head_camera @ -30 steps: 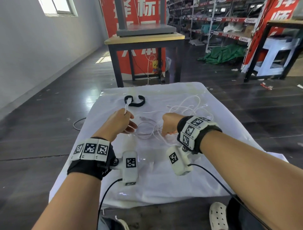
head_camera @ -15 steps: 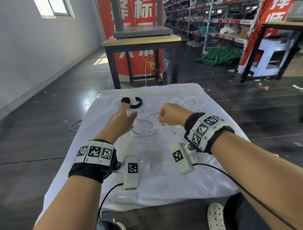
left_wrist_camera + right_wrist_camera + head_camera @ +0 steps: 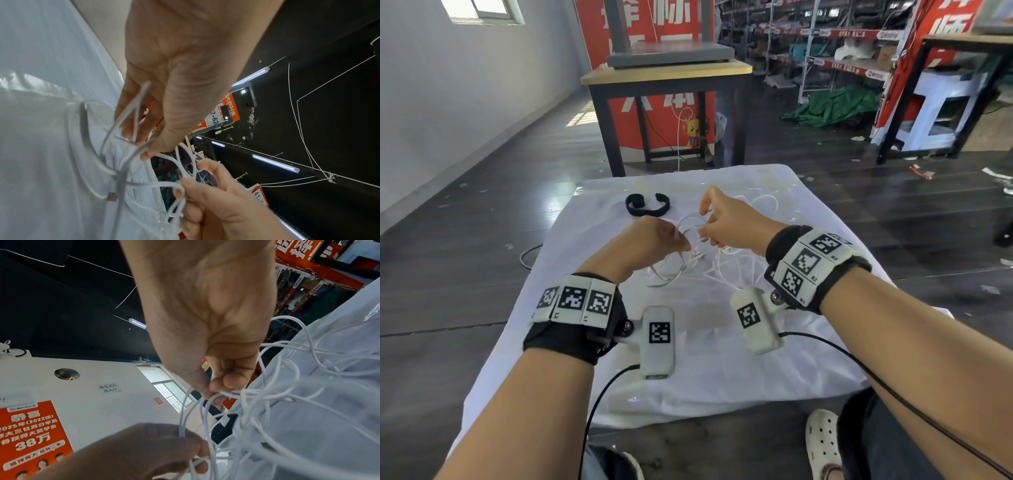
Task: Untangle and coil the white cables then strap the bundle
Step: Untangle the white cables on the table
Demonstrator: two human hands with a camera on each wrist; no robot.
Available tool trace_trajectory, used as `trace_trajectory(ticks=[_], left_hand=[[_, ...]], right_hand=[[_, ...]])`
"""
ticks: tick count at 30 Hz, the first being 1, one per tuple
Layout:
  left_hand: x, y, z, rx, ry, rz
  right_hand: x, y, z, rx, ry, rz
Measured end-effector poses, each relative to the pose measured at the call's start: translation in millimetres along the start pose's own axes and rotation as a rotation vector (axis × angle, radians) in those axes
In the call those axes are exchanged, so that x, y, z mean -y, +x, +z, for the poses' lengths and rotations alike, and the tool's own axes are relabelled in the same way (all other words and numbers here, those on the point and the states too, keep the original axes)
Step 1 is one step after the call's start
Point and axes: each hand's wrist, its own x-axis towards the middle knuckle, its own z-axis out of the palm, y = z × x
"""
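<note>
Your left hand [image 3: 650,240] and right hand [image 3: 726,219] both pinch loops of the white cables [image 3: 688,260] above the worktop [image 3: 688,377]; the rest lies tangled on it. If you pull apart now, I think the crossings can tighten into a knot. Only the left wrist view shows a USB plug [image 3: 112,197] hanging in the loops; only the head view shows the black strap [image 3: 647,207] beyond.

Bare white cloth [image 3: 688,370] lies open near both wrists, while tangled white cables [image 3: 726,270] and black strap [image 3: 648,205] crowd the far middle.

Cable tangle [image 3: 709,263] — routing indistinct
</note>
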Motion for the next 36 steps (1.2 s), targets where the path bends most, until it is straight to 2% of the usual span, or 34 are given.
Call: trace_trajectory(ticks=[3,5,8,10,13,16,18,21,23,26,31,33,36], left_hand=[[3.7,-0.3,-5.8,-0.065,0.217,-0.027],[11.2,-1.3,-10.2,-0.157,0.313,-0.029],[33.5,-1.6,-19.6,-0.335,0.343,-0.014],[46.5,1.2,-26.1,-0.438,0.359,0.014],[48.2,4.6,-25.8,-0.476,0.238,0.034],[45.9,8.9,-18.2,-0.428,0.295,0.065],[38.2,8.0,-14.5,-0.306,0.328,0.083],[12.2,0.3,-13.4,-0.234,0.256,0.326],[-3.8,-4.9,-11.1,-0.225,0.107,0.4],[-15.3,-5.9,-0.3,-0.126,0.032,0.337],[-16.3,-2.5,9.2,-0.04,0.203,0.22],[-12.2,-2.5,2.8,0.005,0.06,0.214],[-12.8,-10.8,-13.1,0.002,-0.279,0.199]], right_hand=[[-1.5,-1.1,-1.6,0.005,0.009,-0.039],[-3.1,-0.8,-2.2,-0.01,0.044,-0.04],[-7.4,-1.3,-7.8,-0.02,0.062,-0.015],[-11.3,-3.7,-13.5,0.024,0.075,0.0],[-14.1,-7.2,-16.4,0.087,0.074,-0.009],[-12.0,-8.5,-12.7,0.13,0.06,-0.022],[-9.5,-8.4,-9.7,0.175,0.069,-0.011],[-8.0,-5.0,-7.2,0.092,0.036,-0.001],[-8.0,-2.3,-7.2,-0.006,0.048,-0.003],[-7.0,0.4,-5.9,-0.074,0.108,-0.019],[-5.6,-0.7,-6.9,-0.118,0.103,-0.027],[-6.7,-2.0,-7.3,-0.14,0.028,-0.048],[-12.9,0.0,-5.9,-0.145,-0.123,-0.041]])
